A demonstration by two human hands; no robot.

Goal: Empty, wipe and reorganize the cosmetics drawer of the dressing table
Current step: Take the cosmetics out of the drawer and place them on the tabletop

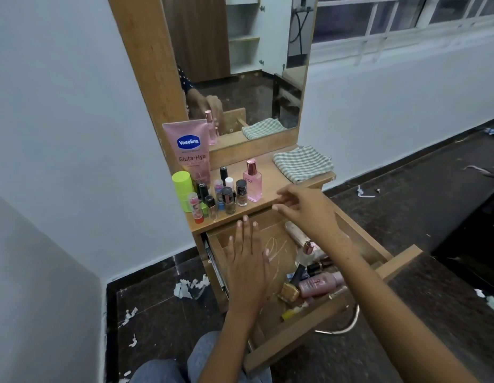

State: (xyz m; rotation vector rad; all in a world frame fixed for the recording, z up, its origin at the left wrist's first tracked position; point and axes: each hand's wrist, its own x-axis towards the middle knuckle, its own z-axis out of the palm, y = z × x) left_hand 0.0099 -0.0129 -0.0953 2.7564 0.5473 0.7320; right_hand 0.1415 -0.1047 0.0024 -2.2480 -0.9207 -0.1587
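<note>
Currently my left hand (247,261) hovers flat and empty above the pulled-out drawer (334,324), fingers spread. My right hand (304,207) is empty too, loosely spread near the tabletop edge (270,175). Several cosmetics remain in the drawer's right side; pink perfume bottle (252,181), Vaseline tube (189,150) and checked cloth (302,163) sit on top.

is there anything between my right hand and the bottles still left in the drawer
Nothing visible. Your right hand is empty and open above the drawer's back edge, and the leftover bottles lie in the open drawer below your forearm, uncovered. Your left hand is flat over the bare left side, clear of them.
</note>
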